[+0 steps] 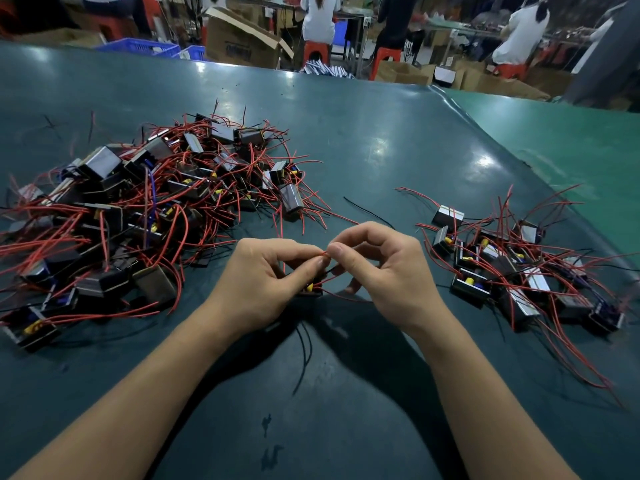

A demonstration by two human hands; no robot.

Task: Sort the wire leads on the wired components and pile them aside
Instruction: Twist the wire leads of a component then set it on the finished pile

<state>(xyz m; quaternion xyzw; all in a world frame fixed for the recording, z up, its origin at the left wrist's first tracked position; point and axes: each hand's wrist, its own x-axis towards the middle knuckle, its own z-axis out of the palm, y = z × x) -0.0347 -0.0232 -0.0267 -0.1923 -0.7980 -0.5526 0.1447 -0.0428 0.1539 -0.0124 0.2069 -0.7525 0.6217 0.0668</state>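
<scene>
A small black wired component (310, 289) with a yellow part lies between my hands at the table's middle, mostly hidden by my fingers. My left hand (263, 282) and my right hand (388, 275) both pinch one of its thin red leads (323, 255) between thumb and forefinger. Black leads (304, 344) trail from it toward me. A big tangled heap of like components (138, 202) with red wires fills the left. A smaller pile (512, 268) lies at the right.
The dark green table mat (363, 140) runs back to a far edge, with a lighter green sheet (571, 140) at the right. A loose black wire (367, 211) lies beyond my hands. Seated people, red stools, cardboard boxes and blue crates stand behind the table.
</scene>
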